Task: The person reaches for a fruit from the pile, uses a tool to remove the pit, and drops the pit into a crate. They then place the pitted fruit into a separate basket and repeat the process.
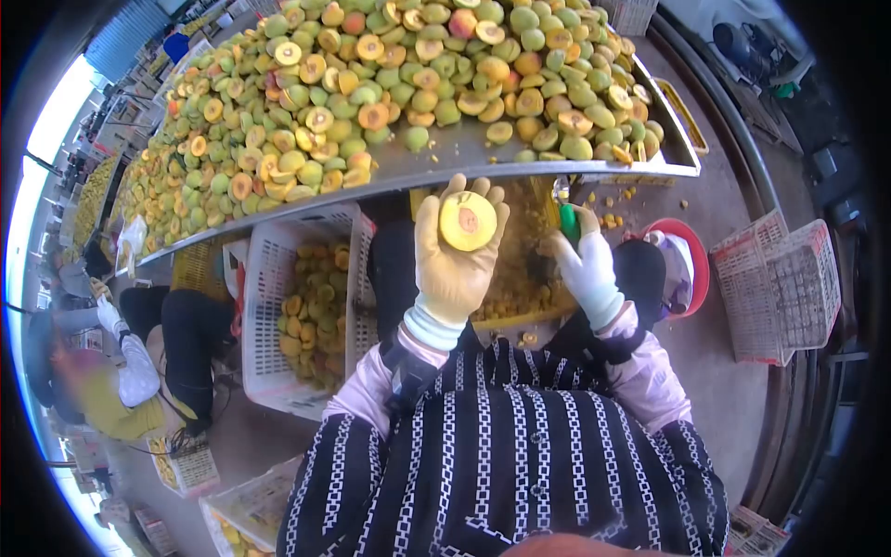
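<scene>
Held in gloved L hand point(447, 271), just off near edge of steel table point(455, 148): fruit half point(469, 221), cut side up, stone area centred, prob. so turned for full view of that part. Supported w/ L fingers spread & loosely cupped under & behind, not clenched, presumably to leave cut face unobstructed. Gripped in gloved R hand point(591, 267), likewise off near edge of table, R of L hand: green-handled tool point(569, 223), w/ R fingers closed round handle & metal end toward table, prob. for firm control; tip too small to make out. Apart from fruit half, not touching. Heaped on table: loose halves point(371, 84), banked well back, w/ bare metal at near edge, prob. within short reach. Set by near edge of table, to L: white crate point(261, 316) w/ more fruit point(317, 320), likely alongside to spare leaning. Tucked partly under near edge: yellow tray point(522, 321) w/ scraps point(501, 299), prob. so sited to catch droppings. Off near edge, to R: red bucket point(703, 283), contents hard to tell; farther R, stacked crates point(780, 288), prob. nested to save floor. Seated toward L end of table: co-worker point(139, 381).
</scene>
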Demonstrator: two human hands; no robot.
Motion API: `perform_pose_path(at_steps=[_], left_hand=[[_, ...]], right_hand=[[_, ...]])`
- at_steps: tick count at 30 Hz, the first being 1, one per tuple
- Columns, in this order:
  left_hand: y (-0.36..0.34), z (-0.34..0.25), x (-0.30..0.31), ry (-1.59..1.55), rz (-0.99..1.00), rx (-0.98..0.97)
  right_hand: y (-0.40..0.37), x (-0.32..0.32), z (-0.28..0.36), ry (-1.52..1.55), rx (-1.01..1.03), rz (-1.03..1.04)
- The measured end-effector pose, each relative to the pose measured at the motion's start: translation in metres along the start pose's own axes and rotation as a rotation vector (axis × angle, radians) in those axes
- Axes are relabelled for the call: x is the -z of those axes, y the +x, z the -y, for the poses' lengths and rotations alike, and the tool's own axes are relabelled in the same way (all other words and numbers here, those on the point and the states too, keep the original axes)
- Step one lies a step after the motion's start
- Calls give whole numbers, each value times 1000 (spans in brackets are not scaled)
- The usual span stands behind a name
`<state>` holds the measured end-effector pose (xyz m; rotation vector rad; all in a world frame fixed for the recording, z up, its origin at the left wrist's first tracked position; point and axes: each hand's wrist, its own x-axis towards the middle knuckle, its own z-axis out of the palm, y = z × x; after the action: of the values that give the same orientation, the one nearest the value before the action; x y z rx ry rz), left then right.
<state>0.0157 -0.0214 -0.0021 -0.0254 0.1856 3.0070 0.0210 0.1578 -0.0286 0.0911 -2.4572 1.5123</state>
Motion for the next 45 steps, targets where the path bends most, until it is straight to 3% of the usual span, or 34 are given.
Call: perform_pose_path(at_steps=[3,5,7,17,23,30,33,37,38,39,40,41,42,43,45], left_hand=[[-9,8,1,85,-52,14],[-13,13,3,133,-66,33],[-14,17,4,293,-53,-31],[-23,20,7,521,33,-130],[-31,21,6,642,-87,-157],[-38,9,18,737,-134,-68],[-32,1,21,1047,-155,-45],[-27,-10,36,976,-168,82],[-28,-11,37,933,-166,145],[-28,-6,39,930,-170,147],[-29,1,41,947,-136,-4],[-29,5,44,961,-102,-157],[-30,6,47,1002,-94,-186],[-29,4,50,1001,-97,-188],[-28,4,55,1010,-169,-138]], right_hand=[[-16,12,42,-188,398,34],[-21,14,60,-343,502,144],[-24,11,60,-399,532,122],[-26,4,57,-484,507,175],[-30,5,49,-645,403,381],[-46,1,52,-439,342,502],[-55,-9,39,-366,279,522],[-39,-14,28,-101,-58,745],[-34,-14,23,-101,-64,749],[-29,-14,18,-3,-159,788],[-28,-13,15,95,-256,824],[-29,-14,16,94,-260,828],[-31,-17,18,-110,-110,731],[-32,-20,20,-310,41,625],[-34,-21,25,-379,80,549]])
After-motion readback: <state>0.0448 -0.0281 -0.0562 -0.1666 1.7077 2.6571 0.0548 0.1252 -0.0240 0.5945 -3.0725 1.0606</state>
